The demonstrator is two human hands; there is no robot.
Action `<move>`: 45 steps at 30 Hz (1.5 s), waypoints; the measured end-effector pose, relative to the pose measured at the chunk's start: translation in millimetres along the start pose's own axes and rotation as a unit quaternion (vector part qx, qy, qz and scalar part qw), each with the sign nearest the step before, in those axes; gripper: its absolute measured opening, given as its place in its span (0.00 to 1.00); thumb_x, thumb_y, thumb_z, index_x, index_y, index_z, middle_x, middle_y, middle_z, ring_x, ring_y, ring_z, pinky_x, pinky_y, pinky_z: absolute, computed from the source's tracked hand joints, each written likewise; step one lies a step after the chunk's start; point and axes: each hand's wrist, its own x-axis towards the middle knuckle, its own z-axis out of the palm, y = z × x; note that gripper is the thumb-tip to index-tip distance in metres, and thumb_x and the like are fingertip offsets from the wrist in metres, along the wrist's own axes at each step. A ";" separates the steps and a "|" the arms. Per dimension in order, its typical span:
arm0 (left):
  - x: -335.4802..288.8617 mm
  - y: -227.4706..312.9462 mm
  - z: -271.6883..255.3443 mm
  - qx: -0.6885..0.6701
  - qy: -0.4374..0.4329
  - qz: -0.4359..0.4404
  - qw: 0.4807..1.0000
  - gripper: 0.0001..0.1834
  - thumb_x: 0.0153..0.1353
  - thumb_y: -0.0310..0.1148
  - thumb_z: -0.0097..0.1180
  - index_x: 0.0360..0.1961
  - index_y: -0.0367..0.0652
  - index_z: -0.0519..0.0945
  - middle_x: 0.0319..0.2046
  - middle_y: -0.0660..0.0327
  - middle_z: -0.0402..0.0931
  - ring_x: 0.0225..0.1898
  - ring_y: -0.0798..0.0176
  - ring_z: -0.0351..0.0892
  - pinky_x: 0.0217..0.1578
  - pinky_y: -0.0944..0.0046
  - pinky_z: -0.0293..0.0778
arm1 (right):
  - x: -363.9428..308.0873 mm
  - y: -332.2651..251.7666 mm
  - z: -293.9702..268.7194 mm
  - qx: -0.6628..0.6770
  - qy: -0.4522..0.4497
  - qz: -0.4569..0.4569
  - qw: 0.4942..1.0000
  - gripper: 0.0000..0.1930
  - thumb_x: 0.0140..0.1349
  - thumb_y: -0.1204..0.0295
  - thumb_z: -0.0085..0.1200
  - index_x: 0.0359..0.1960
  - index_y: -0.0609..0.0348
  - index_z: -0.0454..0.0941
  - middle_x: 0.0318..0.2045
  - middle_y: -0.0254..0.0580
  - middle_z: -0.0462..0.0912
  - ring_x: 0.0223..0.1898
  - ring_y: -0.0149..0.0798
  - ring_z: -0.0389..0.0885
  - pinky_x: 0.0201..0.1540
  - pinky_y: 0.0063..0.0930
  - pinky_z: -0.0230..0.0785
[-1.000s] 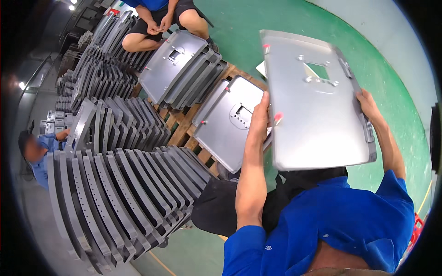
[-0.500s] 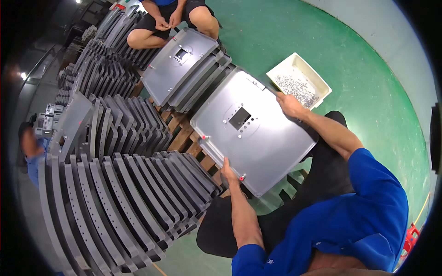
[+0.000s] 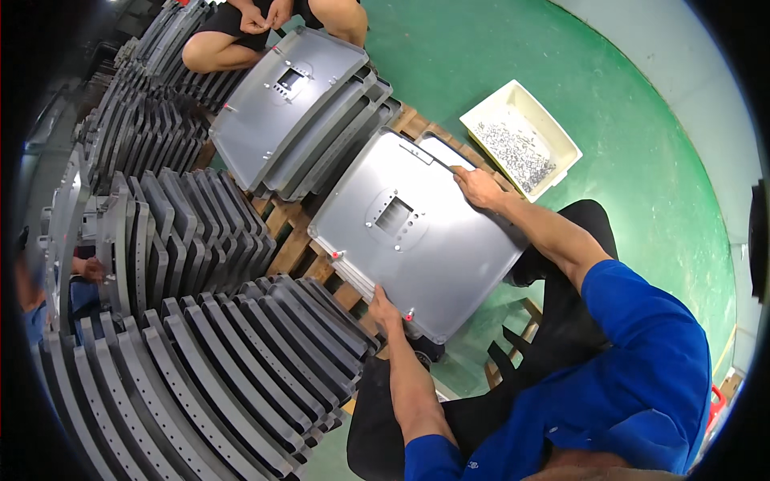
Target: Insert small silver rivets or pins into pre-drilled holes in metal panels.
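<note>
A worker in a blue shirt (image 3: pixel 553 393) grips a silver-grey metal panel (image 3: pixel 449 248) by two opposite edges over a wooden pallet (image 3: pixel 293 250) on a green floor (image 3: pixel 642 152). The left hand (image 3: pixel 386 309) clasps the left edge, close to a red-tipped peg (image 3: pixel 410 315); the right hand (image 3: pixel 480 189) grasps the right edge, its fingertips at the rim (whatever lies under the plate is hidden). Broad and smooth, with rounded corners and a dull sheen, the panel lies nearly flat, and edges of other plates show beneath it. A squarish cutout (image 3: pixel 395 216) pierces its face, with small round holes and short studs around it. A second red-tipped peg (image 3: pixel 334 254) stands farther along the left edge, and a narrow dark-outlined strip (image 3: pixel 417 153) marks the far side. The shirt bears a small white mark (image 3: pixel 472 465), too tiny to read.

Just beyond the right hand, a cream bin (image 3: pixel 529 112) holds scattered small metal pieces (image 3: pixel 513 152). A similar panel (image 3: pixel 285 120) tops the neighboring stack, where a seated co-worker's hands (image 3: pixel 255 22) are held close together. Rows of curved grey metal parts (image 3: pixel 216 361) crowd the left, where another person's hand (image 3: pixel 90 269) shows.
</note>
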 end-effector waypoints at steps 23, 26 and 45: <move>-8.3 -38.0 7.5 -0.355 0.011 -0.178 0.918 0.23 0.68 0.56 0.42 0.39 0.45 0.74 0.17 0.69 0.62 0.15 0.68 0.61 0.17 0.67 0.65 | -34.0 -59.3 -51.5 0.059 -0.048 -0.204 0.976 0.26 0.58 0.67 0.55 0.60 0.61 0.69 0.48 0.59 0.77 0.52 0.57 0.75 0.55 0.41 0.68; -53.5 87.3 54.0 -0.475 -0.188 -0.292 0.808 0.32 0.65 0.63 0.41 0.44 0.41 0.75 0.15 0.72 0.63 0.14 0.74 0.60 0.15 0.71 0.59 | -102.0 -101.3 -80.7 0.130 -0.154 -0.240 0.950 0.27 0.58 0.68 0.57 0.61 0.59 0.68 0.49 0.56 0.75 0.50 0.56 0.74 0.54 0.41 0.68; -234.5 203.8 -96.6 -0.697 -0.194 -0.270 0.635 0.34 0.68 0.55 0.42 0.63 0.39 0.60 0.44 0.51 0.72 0.51 0.53 0.71 0.55 0.50 0.66 | -241.2 -223.1 -127.3 0.143 -0.096 -0.546 0.820 0.07 0.50 0.80 0.58 0.33 0.61 0.81 0.39 0.44 0.81 0.43 0.48 0.78 0.46 0.36 0.73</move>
